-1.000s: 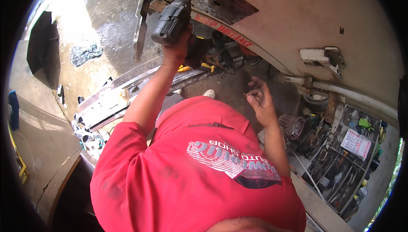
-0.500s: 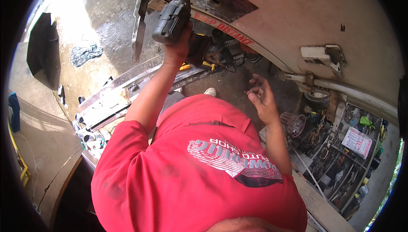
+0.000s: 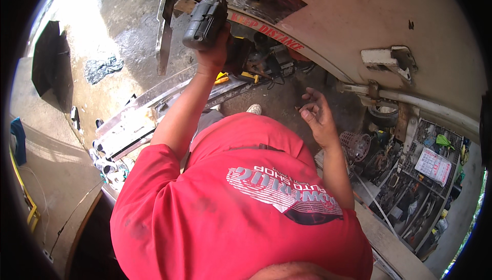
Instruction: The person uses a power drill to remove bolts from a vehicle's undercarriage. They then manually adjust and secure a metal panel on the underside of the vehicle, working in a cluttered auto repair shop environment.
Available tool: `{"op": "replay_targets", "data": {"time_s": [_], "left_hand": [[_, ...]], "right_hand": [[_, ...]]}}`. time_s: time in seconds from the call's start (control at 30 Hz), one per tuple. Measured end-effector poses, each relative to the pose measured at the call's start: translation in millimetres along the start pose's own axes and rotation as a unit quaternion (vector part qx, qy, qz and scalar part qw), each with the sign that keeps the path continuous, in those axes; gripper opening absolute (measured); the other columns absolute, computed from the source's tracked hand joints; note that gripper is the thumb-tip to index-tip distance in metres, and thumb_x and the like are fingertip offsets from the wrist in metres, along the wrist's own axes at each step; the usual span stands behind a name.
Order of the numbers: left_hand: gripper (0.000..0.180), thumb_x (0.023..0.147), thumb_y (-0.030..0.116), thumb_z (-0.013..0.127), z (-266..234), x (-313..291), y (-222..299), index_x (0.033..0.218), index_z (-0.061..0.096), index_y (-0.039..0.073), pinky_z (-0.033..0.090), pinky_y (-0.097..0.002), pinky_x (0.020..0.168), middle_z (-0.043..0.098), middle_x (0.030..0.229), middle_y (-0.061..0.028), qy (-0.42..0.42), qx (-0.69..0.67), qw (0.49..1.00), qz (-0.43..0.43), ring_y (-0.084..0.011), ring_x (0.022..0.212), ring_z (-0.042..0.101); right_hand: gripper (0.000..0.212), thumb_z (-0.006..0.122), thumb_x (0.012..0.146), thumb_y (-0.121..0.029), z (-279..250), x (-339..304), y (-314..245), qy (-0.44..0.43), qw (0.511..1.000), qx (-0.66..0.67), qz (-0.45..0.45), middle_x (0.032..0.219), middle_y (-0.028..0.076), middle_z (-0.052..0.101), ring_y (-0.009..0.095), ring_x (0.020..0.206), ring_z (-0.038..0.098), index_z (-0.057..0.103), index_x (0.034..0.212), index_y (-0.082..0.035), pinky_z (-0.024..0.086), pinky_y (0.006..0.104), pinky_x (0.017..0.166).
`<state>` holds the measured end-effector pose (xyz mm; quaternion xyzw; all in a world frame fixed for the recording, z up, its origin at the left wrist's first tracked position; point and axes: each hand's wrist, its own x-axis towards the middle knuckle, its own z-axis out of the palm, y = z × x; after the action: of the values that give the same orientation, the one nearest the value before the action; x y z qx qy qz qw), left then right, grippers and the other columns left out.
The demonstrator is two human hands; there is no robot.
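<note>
Red s/s shirt (image 3: 179, 234) w/ wht/gry chest print (image 3: 284, 193) (dk smudges (image 3: 207, 204)).

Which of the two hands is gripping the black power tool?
The left hand: it is wrapped around the handle of the black power tool, while the right hand is apart from it.
</note>
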<state>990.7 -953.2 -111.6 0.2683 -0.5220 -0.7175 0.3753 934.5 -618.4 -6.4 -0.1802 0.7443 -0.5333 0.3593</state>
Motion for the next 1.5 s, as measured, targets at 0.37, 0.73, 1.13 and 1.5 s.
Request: {"op": "replay_targets", "data": {"time_s": [0.37,0.73,1.13,1.5], "left_hand": [[0.017,0.098,0.012,0.069,-2,5,-11,0.114,0.065,0.008,0.048,-0.0299,0.06,0.063,0.081,-0.0001,-0.01,-0.021,1.0,-0.008,-0.0123,0.065,0.06],[0.013,0.098,0.013,0.068,-4,6,-15,0.11,0.066,0.008,0.048,-0.0306,0.06,0.063,0.079,-0.0008,-0.021,0.006,1.0,0.006,-0.0129,0.065,0.061],[0.014,0.098,0.012,0.068,-3,5,-10,0.111,0.066,0.007,0.048,-0.0303,0.061,0.064,0.08,-0.0008,-0.015,0.003,1.0,0.017,-0.0123,0.065,0.062],[0.016,0.098,0.01,0.067,-6,7,-14,0.113,0.065,0.007,0.049,-0.0311,0.061,0.064,0.082,-0.0014,-0.02,0.042,0.998,0.035,-0.0131,0.066,0.062]], "right_hand": [[0.067,0.074,0.095,-0.013,0,0,-5,-0.005,1.0,0.001,0.002,0.133,0.01,0.05,0.01,0.097,0.055,0.04,0.151,-0.003,0.05,0.0261,0.089],[0.068,0.075,0.095,-0.015,-1,-3,-2,0.001,1.0,0.004,-0.003,0.133,0.011,0.05,0.011,0.097,0.055,0.04,0.152,-0.003,0.05,0.0261,0.089],[0.067,0.074,0.095,-0.014,-2,-3,-3,0.003,1.0,0.001,-0.003,0.133,0.01,0.049,0.011,0.097,0.055,0.039,0.152,-0.003,0.05,0.0261,0.089],[0.069,0.074,0.095,-0.02,-2,-4,-4,0.007,1.0,-0.006,-0.004,0.134,0.013,0.051,0.014,0.099,0.059,0.04,0.151,-0.001,0.049,0.0289,0.092]]}}
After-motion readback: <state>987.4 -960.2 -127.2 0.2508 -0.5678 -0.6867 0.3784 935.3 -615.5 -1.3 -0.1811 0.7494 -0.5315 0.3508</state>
